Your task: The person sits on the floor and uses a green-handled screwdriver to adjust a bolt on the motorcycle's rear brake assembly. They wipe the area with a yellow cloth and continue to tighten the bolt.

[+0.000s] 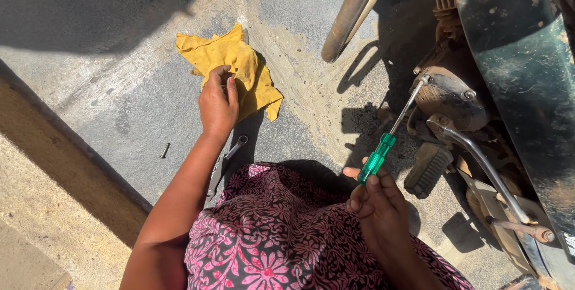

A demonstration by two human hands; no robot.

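The right hand (377,206) is gripping the green handle of a screwdriver (383,146), fingers closed around it; the shaft is angling up with its tip meeting the dusty engine cover (449,95) of a motorcycle. The left hand (218,104) is resting, fingers curled downward, on a crumpled yellow cloth (239,65) lying on the concrete floor (120,86); whether it is pinching the cloth cannot be told. A spanner (230,151) is lying just beneath the left wrist. A small bolt (165,150) is lying nearby. A footrest (426,169) is projecting beside the screwdriver.
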